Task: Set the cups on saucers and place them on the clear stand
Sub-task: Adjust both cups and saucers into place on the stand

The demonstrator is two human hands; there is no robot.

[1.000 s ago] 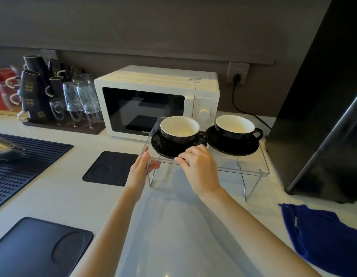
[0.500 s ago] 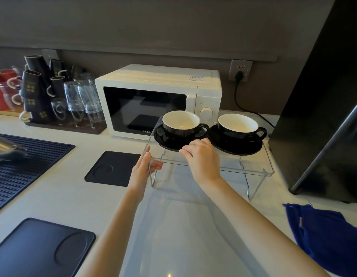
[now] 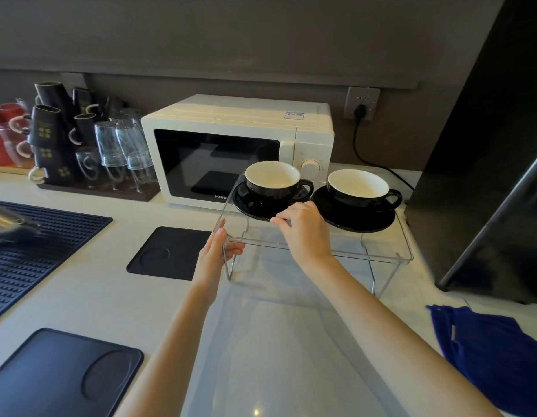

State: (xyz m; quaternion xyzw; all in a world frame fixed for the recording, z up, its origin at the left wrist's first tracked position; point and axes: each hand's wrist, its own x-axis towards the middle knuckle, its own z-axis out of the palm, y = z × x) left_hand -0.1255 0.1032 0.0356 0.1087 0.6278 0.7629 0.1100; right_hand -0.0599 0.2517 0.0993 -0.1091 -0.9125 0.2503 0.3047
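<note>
Two black cups with white insides are sitting on glossy black saucers on top of the clear stand [image 3: 378,251]: the left cup [image 3: 273,180] on the left saucer [image 3: 252,204], the right cup [image 3: 359,188] on the right saucer [image 3: 351,218], both handles pointing right. The stand, a see-through plastic shelf with a low raised rim and thin legs, is standing on the pale smooth counter [image 3: 110,290], just in front of a cream microwave [image 3: 237,145]. The right hand [image 3: 303,230] is reaching over the stand's near edge, its fingers curled and its fingertips resting at the near rim of the left saucer; whether the grip is actually pinching that rim cannot be told. The left hand [image 3: 216,254] is closing its grip on the stand's near left corner, thumb on top and fingers beside the leg. Left of the stand a flat dark square mat [image 3: 171,254] is lying on the counter, with a ribbed rubber mat [image 3: 29,251] farther left and another dark tray [image 3: 59,374] near the camera. Upturned glasses [image 3: 123,152] and dark mugs [image 3: 47,136] are crowding the far left. A crumpled blue cloth [image 3: 496,356] is lying at the near right, beside a tall black appliance [image 3: 487,176].
</note>
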